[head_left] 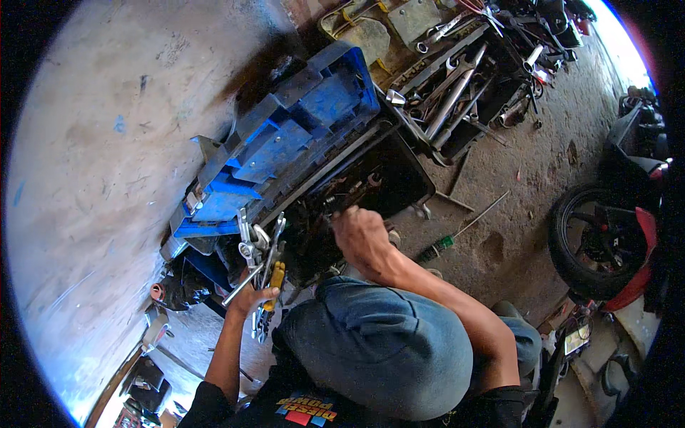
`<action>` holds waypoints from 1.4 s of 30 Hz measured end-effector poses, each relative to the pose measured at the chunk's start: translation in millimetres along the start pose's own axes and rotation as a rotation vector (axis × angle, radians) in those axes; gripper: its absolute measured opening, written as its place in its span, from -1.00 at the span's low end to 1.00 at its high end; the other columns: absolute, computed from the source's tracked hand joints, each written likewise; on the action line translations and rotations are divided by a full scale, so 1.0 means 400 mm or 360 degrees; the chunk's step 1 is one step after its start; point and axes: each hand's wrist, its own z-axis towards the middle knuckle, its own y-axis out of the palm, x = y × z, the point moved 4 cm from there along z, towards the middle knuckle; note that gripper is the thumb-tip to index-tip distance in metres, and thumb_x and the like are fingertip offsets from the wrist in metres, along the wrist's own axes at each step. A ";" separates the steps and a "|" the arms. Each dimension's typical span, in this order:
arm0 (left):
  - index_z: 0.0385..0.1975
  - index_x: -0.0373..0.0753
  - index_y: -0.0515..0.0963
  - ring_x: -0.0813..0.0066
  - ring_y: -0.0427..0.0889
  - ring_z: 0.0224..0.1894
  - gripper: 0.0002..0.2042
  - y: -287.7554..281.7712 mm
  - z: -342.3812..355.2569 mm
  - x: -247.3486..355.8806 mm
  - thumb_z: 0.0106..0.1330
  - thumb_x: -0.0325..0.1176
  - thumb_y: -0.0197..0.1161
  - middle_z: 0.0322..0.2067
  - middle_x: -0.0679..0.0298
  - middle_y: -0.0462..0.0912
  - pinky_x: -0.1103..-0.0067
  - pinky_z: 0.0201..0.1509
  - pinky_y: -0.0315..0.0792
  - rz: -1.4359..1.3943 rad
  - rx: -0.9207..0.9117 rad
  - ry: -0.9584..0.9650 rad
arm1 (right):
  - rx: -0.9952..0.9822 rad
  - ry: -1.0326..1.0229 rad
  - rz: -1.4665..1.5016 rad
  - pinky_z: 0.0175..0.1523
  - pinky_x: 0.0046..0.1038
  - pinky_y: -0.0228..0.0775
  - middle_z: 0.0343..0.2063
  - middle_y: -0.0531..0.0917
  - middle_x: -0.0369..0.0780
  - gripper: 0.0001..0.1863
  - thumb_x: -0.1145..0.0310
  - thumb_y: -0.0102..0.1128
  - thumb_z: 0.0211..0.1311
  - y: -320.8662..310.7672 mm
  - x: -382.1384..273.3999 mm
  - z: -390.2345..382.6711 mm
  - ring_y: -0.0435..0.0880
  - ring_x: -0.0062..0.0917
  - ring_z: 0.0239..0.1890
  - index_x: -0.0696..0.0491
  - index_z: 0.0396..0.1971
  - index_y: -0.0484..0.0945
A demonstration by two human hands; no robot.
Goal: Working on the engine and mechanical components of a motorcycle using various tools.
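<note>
Nearest the camera is a bent knee in faded blue denim (378, 349). Beyond it stands an open, deep black plastic toolbox (410, 178); its blue ribbed plastic lid (314, 107) is raised along the wall-side edge. The left bare hand (248, 296), beside the toolbox's lower-left end, is clamped around a bundle of silver metal wrenches (272, 253) and a yellow-handled tool (275, 278). The bundle's long axis points away from the person. The right bare hand (362, 239) is at the toolbox's near edge, fingers curled. Small loose metal tools (374, 180) lie inside, just beyond the right hand, the nearer of the two. Its fingertips are blurred; whether they grip anything cannot be determined. Deep shadow obscures the toolbox floor.
</note>
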 end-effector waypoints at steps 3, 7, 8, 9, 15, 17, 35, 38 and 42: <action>0.19 -0.35 0.34 0.29 0.52 0.04 -0.11 0.008 -0.012 0.018 -0.20 -0.08 0.56 0.02 0.13 0.52 0.40 0.19 0.40 -0.0030 0.0065 -0.0073 | 0.0050 -0.0386 0.0277 -0.45 -0.35 0.41 -0.46 0.64 -0.21 -0.86 0.34 0.13 0.11 0.020 -0.026 -0.005 0.67 -0.42 -0.37 -0.02 -0.52 0.66; 0.16 -0.35 0.38 0.31 0.53 0.02 -0.15 0.000 -0.012 0.013 -0.20 -0.09 0.55 -0.02 0.14 0.55 0.41 0.18 0.40 -0.0030 0.0060 -0.0049 | -0.0142 -0.0584 0.0789 -0.11 -0.13 0.53 -0.42 0.67 -0.10 -0.84 0.35 0.13 0.09 -0.001 -0.061 0.007 0.71 -0.24 -0.22 0.08 -0.43 0.65; 0.15 -0.34 0.39 0.32 0.53 0.01 -0.16 -0.007 -0.016 0.009 -0.20 -0.10 0.54 -0.03 0.15 0.56 0.41 0.17 0.39 -0.0044 0.0061 -0.0036 | -0.0044 -0.0692 0.0852 -0.10 -0.13 0.53 -0.43 0.67 -0.09 -0.84 0.36 0.15 0.07 -0.010 -0.070 0.005 0.71 -0.22 -0.24 0.07 -0.39 0.64; 0.15 -0.34 0.39 0.32 0.53 0.01 -0.16 -0.005 -0.014 0.010 -0.20 -0.10 0.54 -0.03 0.15 0.56 0.41 0.17 0.39 -0.0041 0.0050 -0.0022 | 0.0057 -0.0790 0.0903 -0.09 -0.14 0.52 -0.44 0.68 -0.09 -0.82 0.36 0.16 0.05 -0.017 -0.071 0.003 0.71 -0.21 -0.26 0.07 -0.36 0.64; 0.14 -0.30 0.43 0.41 0.54 -0.04 -0.24 0.035 -0.043 0.110 -0.10 -0.08 0.49 -0.07 0.22 0.57 0.47 0.11 0.42 -0.0018 0.0082 0.0077 | 0.0026 -0.0812 0.0838 -0.01 -0.18 0.53 -0.40 0.68 -0.07 -0.78 0.35 0.22 0.01 0.028 -0.053 0.019 0.69 -0.16 -0.19 0.03 -0.29 0.64; 0.13 -0.32 0.43 0.42 0.55 -0.08 -0.27 0.059 -0.041 0.139 -0.06 -0.09 0.46 -0.11 0.22 0.57 0.48 0.07 0.44 0.0108 0.0060 -0.0005 | -0.0147 -0.0848 0.0812 0.15 -0.21 0.44 -0.09 0.60 -0.04 -0.64 0.28 0.19 0.11 0.007 0.013 -0.019 0.57 -0.21 0.06 0.03 -0.07 0.59; 0.05 -0.43 0.42 0.23 0.61 -0.08 -0.25 0.327 0.198 0.425 -0.04 -0.02 0.55 -0.14 0.03 0.63 0.40 0.08 0.44 0.0893 -0.0262 0.0640 | 0.1249 0.0739 0.0639 0.03 -0.18 0.44 -0.21 0.58 -0.01 -0.69 0.36 0.19 0.22 -0.256 0.677 -0.252 0.58 -0.07 -0.09 0.07 -0.04 0.55; 0.07 -0.46 0.39 0.00 0.64 -0.03 -0.17 0.357 0.214 0.428 -0.09 0.03 0.54 -0.10 -0.19 0.62 0.31 0.05 0.49 0.1102 -0.0160 0.0414 | 0.1016 0.0986 0.0648 0.06 -0.16 0.45 -0.13 0.62 0.05 -0.60 0.13 0.13 0.30 -0.192 0.734 -0.200 0.59 -0.03 -0.04 0.09 -0.02 0.55; -0.03 -0.45 0.47 0.13 0.67 -0.10 -0.28 0.344 0.286 0.361 -0.05 0.02 0.53 -0.19 -0.09 0.66 0.36 0.01 0.50 0.1034 -0.0185 0.0353 | 0.0771 0.1109 0.1106 -0.07 -0.09 0.51 -0.33 0.68 0.09 -0.55 0.06 0.18 0.23 -0.167 0.761 -0.125 0.67 0.02 -0.21 0.21 -0.25 0.64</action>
